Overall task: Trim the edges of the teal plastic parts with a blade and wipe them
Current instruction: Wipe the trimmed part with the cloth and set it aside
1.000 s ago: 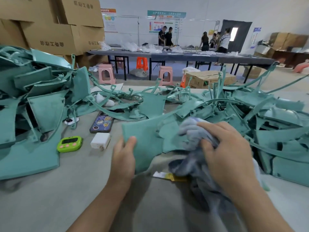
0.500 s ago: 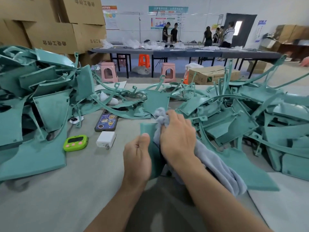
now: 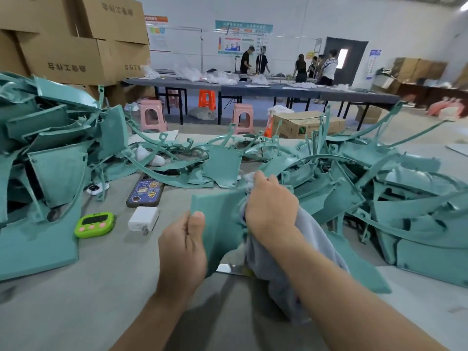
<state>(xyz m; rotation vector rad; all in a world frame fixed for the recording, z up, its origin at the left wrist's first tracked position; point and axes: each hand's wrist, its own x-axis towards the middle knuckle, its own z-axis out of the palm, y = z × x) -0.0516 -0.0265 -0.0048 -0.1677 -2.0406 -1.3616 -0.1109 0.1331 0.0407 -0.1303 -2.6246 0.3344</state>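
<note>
My left hand [image 3: 182,247] grips the near left edge of a flat teal plastic part [image 3: 217,219], held just above the grey table [image 3: 76,300]. Against that part's right side, my right hand [image 3: 271,209] presses a bunched grey cloth [image 3: 273,264]; the cloth hangs down under my right forearm. A metal blade [image 3: 228,269] with a yellow bit lies on the table under the part, mostly hidden. Heaps of teal parts rise at the left [image 3: 50,160] and right [image 3: 405,211].
A phone [image 3: 144,190], a white charger [image 3: 143,219], a green timer [image 3: 94,224] and a small white gadget [image 3: 94,189] lie left of my hands. Cardboard boxes [image 3: 71,46] stack at the back left. Several people stand at a long table [image 3: 266,88] behind.
My right hand slid the cloth leftward and up along the part, from its right end to its upper right edge. My left hand shifted its grip and tilted the part up, so its face now shows.
</note>
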